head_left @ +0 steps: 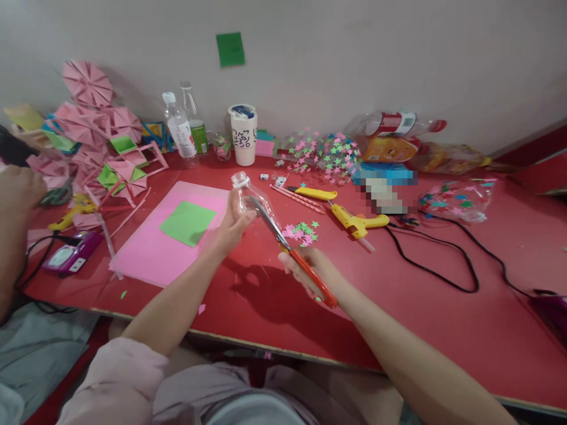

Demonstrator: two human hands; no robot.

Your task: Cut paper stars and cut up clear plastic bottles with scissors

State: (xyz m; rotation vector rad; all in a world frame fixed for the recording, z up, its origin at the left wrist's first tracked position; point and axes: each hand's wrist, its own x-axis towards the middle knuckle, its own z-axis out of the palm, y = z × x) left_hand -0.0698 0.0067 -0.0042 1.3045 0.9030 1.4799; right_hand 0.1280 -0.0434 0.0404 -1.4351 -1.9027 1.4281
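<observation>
My left hand [236,224] is closed around a clear plastic bottle top [241,182], its threaded neck pointing up and away from me. In my right hand [312,268] is a pair of scissors [305,268] with red-orange handles. Their blades reach up and left to the bottle piece, close to my left thumb; whether they are cutting into the plastic I cannot tell. Just beyond the scissors lies a small heap of pink and green paper stars [303,232]. Pink paper [146,248] with a green square [188,223] on it rests left of my left hand.
A yellow glue gun [358,223] with a black cord and a yellow utility knife [315,193] lie to the right. Bottles [181,130] and a white cup [244,139] stand along the wall. Pink paper crafts [100,127] pile up at left, near another person's arm [15,236].
</observation>
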